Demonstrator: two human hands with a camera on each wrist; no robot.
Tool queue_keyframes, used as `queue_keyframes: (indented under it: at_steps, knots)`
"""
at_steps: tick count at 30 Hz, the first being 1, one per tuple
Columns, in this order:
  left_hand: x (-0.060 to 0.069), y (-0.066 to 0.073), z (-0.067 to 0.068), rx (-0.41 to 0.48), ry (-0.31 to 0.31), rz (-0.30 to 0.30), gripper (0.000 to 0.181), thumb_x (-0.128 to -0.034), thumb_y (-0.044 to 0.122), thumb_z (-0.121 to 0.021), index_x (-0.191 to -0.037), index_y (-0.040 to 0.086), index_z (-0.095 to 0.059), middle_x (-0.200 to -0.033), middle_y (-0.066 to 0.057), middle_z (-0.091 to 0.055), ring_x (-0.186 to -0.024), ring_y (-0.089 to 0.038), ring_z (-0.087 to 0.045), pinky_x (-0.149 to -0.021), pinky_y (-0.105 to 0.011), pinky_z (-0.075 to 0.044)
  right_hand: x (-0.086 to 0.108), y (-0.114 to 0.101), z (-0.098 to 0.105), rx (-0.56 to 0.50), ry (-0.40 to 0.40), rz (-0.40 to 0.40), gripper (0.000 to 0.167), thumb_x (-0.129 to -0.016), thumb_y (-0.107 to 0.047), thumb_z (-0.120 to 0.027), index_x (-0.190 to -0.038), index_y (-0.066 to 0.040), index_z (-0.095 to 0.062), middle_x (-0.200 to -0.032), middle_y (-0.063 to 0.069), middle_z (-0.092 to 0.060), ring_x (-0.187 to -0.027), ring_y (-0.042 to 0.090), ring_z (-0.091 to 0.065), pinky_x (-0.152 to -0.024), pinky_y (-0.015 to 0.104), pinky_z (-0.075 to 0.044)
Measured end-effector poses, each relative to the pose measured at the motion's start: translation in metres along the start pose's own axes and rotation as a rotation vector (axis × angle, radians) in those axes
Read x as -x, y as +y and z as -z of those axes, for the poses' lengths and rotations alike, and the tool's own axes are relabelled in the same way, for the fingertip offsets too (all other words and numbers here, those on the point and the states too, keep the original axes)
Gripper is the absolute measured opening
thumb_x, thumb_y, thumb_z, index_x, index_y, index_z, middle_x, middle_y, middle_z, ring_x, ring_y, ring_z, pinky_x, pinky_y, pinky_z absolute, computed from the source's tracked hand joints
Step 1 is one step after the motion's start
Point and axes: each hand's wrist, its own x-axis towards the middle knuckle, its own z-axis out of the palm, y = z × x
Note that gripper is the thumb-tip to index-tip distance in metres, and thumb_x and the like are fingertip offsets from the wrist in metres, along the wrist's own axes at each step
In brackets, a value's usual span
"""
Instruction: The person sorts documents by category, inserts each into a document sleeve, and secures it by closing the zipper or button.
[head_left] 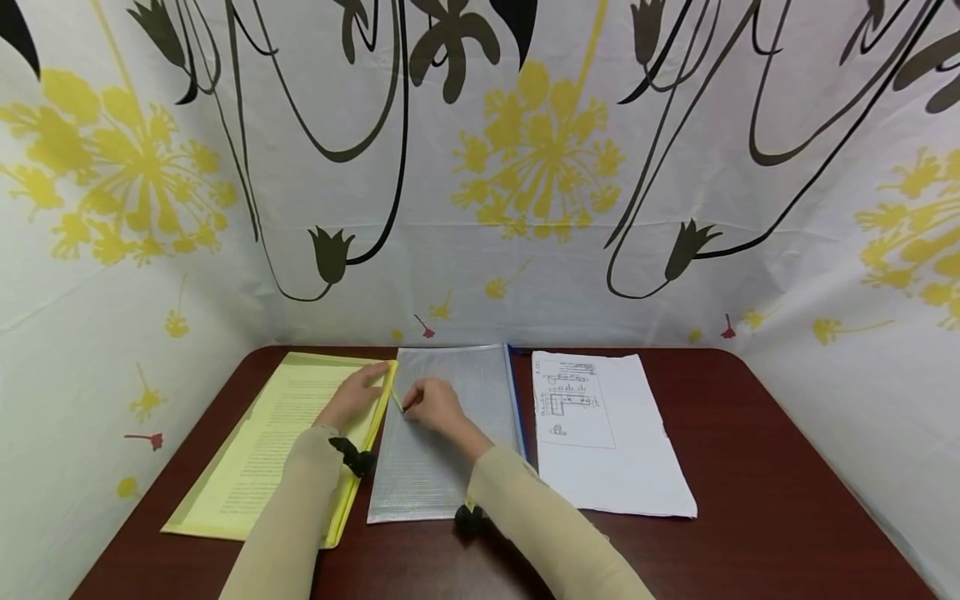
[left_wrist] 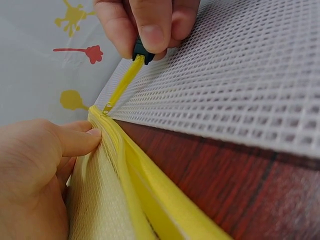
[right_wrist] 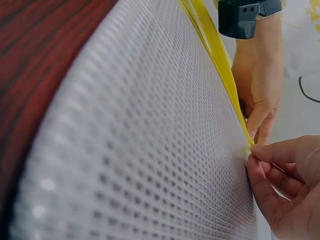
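A yellow mesh zip folder point(head_left: 292, 425) with printed sheets inside lies at the left of the table. My left hand point(head_left: 351, 400) pinches its far right corner, thumb on top, as the left wrist view shows up close. In my right hand point(head_left: 437, 406), thumb and fingers pinch the dark end of the yellow zipper pull point(left_wrist: 125, 82). The pull is stretched away from the slider point(left_wrist: 106, 108) at that corner. Along the right edge, the folder's opening point(left_wrist: 150, 200) gapes nearer the person. Beneath my right hand is a clear mesh folder point(head_left: 457, 483) with a blue edge.
White sheets point(head_left: 615, 467), the top one bearing a printed drawing, lie right of the mesh folder. The dark red tabletop point(head_left: 750, 500) extends further right. A patterned cloth point(head_left: 480, 275) hangs behind the table and at its sides.
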Motion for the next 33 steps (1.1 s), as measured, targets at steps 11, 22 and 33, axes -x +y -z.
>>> queue_keyframes:
  at_steps: [11,22,33]
  knots:
    - [0.002,0.000,-0.001,0.039,0.005,0.005,0.054,-0.1039,0.007,-0.045,-0.156,0.009,-0.032,-0.165,-0.018,-0.022,-0.153,-0.041,-0.016,-0.123,-0.060,-0.016,0.006,0.000,-0.001,0.003,-0.019,0.038,0.009,-0.076,0.000,-0.082,-0.080,-0.006,-0.075,-0.076,0.005,-0.073,-0.060,0.002,-0.054,-0.057,0.014,-0.046]
    - [0.000,0.000,-0.002,0.036,0.005,-0.005,0.054,-0.1034,0.007,-0.046,-0.156,0.007,-0.033,-0.164,-0.019,-0.023,-0.152,-0.042,-0.017,-0.123,-0.060,-0.016,0.010,-0.002,0.000,0.001,-0.030,0.039,0.010,-0.075,0.001,-0.082,-0.080,-0.005,-0.075,-0.077,0.006,-0.074,-0.060,0.001,-0.054,-0.058,0.014,-0.046]
    - [-0.001,0.000,0.000,0.013,0.016,-0.014,0.053,-0.1034,0.007,-0.045,-0.155,0.007,-0.034,-0.164,-0.019,-0.024,-0.152,-0.042,-0.017,-0.123,-0.060,-0.015,0.017,-0.004,0.001,-0.036,-0.075,0.010,0.010,-0.077,0.001,-0.081,-0.080,-0.006,-0.075,-0.075,0.002,-0.072,-0.059,0.003,-0.054,-0.053,0.015,-0.045]
